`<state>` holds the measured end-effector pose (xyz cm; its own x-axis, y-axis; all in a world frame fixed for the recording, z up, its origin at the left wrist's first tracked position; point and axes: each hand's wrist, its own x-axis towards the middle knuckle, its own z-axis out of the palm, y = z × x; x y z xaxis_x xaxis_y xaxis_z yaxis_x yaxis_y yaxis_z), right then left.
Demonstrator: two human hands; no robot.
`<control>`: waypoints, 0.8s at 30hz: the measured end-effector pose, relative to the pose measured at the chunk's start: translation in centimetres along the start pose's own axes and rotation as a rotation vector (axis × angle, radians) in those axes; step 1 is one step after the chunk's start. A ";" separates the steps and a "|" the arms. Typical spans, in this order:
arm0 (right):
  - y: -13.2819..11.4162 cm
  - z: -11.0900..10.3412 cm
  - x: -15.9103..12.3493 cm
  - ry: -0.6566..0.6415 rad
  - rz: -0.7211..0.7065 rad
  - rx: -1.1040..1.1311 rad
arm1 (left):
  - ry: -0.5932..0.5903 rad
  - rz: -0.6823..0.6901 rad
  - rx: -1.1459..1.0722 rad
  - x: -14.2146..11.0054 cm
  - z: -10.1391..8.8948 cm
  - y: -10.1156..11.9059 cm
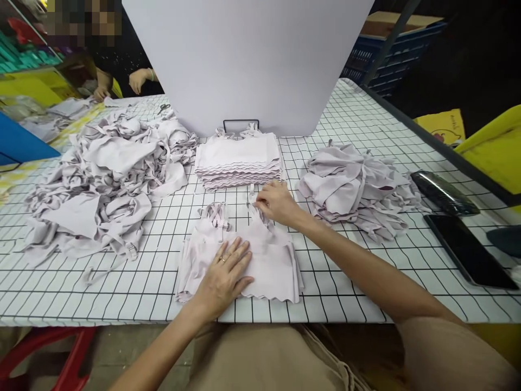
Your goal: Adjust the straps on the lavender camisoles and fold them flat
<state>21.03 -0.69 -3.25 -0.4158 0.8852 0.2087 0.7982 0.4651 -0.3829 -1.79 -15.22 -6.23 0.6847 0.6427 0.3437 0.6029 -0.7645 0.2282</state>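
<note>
Pale lilac camisole tops (268, 266) lie stacked flat near the table's front edge, their wavy hems toward me. My left hand (226, 271) rests open on the top one, fingers stretched out and a ring on one finger. At the stack's far right side, my right hand (274, 203) pinches a thin shoulder strap (252, 193). Another bunch of straps with sliders (215, 214) lies at the far left of the same stack. Just beyond sits a neat, thicker pile of the same tops (240, 157).
Left is a loose heap of tops (118, 157); right, a smaller bundle (350, 179). A phone (468, 250) and a dark glossy case (445, 193) lie at right. A large white board (252, 65) stands behind. A co-worker's hand (140, 80) shows back left, near scissors (164, 108).
</note>
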 end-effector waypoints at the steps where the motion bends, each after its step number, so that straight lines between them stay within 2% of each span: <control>1: -0.4 0.3 0.7 -0.041 0.028 -0.024 | 0.000 -0.008 -0.008 -0.1 0.1 -0.1; 4: -0.7 0.9 2.0 -0.095 0.076 -0.041 | 0.025 -0.030 -0.093 -0.2 0.0 -0.2; 7: 0.1 0.9 1.7 -0.010 0.112 0.025 | 0.138 -0.137 -0.302 0.7 -1.1 -0.5; 10: 0.8 0.3 0.5 0.135 0.076 0.254 | 0.229 -0.466 -0.692 3.6 -2.7 -1.1; 12: 0.7 -0.4 -0.5 0.184 0.002 0.402 | 0.216 -0.708 -1.014 6.4 -3.5 -1.7; 14: 0.1 -1.0 -1.4 0.199 -0.063 0.476 | 0.169 -0.851 -1.314 9.1 -3.8 -2.2; 18: -1.3 -1.8 -2.8 0.227 -0.110 0.508 | 0.102 -0.936 -1.707 12.4 -2.6 -2.6; 21: -2.1 -2.1 -3.5 0.281 -0.099 0.476 | 0.124 -0.960 -1.796 13.2 -1.2 -2.2; 24: -2.6 -2.1 -4.2 0.354 -0.104 0.403 | 0.234 -1.000 -1.793 13.5 -0.4 -1.9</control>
<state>21.66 -5.60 -1.23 -0.2561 0.8104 0.5269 0.5014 0.5774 -0.6443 6.16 -5.16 -1.66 0.3038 0.8714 -0.3852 -0.4287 0.4861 0.7615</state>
